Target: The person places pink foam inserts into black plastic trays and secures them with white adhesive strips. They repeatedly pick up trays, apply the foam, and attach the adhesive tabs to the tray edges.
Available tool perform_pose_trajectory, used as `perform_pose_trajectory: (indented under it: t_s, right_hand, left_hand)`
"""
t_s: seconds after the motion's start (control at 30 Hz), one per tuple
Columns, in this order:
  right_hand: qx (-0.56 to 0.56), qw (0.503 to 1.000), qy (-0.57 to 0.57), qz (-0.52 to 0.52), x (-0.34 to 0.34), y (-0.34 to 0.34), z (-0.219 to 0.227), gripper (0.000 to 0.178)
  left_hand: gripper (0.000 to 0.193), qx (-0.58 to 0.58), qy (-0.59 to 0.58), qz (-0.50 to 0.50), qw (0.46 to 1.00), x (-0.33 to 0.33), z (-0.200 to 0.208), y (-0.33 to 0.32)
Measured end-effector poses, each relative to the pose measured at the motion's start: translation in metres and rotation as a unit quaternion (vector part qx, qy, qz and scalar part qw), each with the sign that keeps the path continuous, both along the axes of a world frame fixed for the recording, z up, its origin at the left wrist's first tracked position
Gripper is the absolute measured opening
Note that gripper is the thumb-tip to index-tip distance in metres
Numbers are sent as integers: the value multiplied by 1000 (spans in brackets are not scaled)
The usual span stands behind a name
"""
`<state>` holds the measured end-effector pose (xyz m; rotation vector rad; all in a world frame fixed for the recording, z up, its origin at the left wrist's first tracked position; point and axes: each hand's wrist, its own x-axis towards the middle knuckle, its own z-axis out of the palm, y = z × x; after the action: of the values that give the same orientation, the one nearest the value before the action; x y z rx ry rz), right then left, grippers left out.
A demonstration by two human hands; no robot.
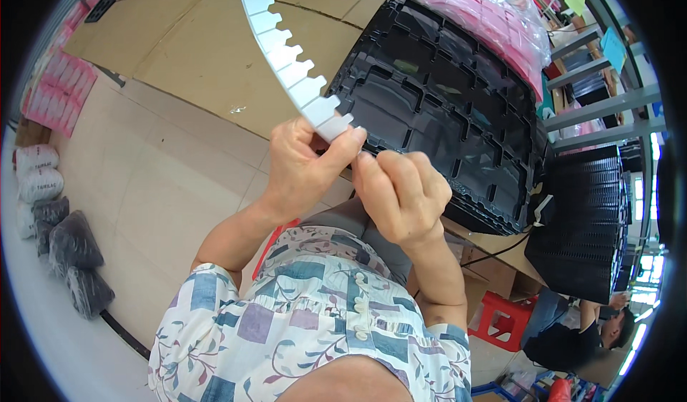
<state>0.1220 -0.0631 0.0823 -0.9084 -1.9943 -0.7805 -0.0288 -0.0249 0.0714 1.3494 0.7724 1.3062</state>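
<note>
We have the white toothed strip (278, 53) by its lower end near the middle of the view; from there it runs toward 11 o'clock and out past the top edge. Our left grip (297, 162) pinches that end between thumb and fingers, probably to steady it while the free length reaches over the cardboard-topped counter (193, 51). Our right grip (401, 194) comes just beside it, fingers curled and tips drawn together; we cannot tell whether they grasp anything. Both meet close to us, presumably for fine finger work. The black trays (458, 166) lie at 2 o'clock from them, seemingly for easy reach, with a pink bundle (494, 19) in clear plastic beyond.

The strip looks thin and gently bowed: smooth along its 9 o'clock edge, with blunt tabs and notches along the 3 o'clock edge and fine lines across it.
</note>
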Motion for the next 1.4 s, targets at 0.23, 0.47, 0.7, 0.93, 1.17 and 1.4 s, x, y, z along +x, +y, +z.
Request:
perform_pose_trajectory:
  t_s: [0.23, 0.47, 0.7, 0.93, 1.17, 1.4]
  right_hand:
    - [-65, 985, -76, 141, 7, -14, 19, 20]
    - [-519, 797, 308, -18, 49, 36, 57, 17]
    - [-554, 811, 187, -30, 39, 69, 41, 20]
    - [-471, 871, 123, -62, 34, 73, 23, 18]
    - [-464, 877, 104, -70, 36, 74, 21, 13]
    - [-331, 937, -84, -80, 26, 80, 17, 9]
  left_hand:
    - [9, -167, -210, -120, 956, -11, -9, -16]
    - [14, 299, 159, -38, 940, -32, -4, 15]
    - [8, 319, 241, -1, 917, -26, -19, 21]
    - [9, 281, 234, 7, 931, -26, -23, 21]
    - [10, 271, 234, -2, 934, -27, -22, 20]
    - [10, 276, 241, 8, 931, -25, -23, 20]
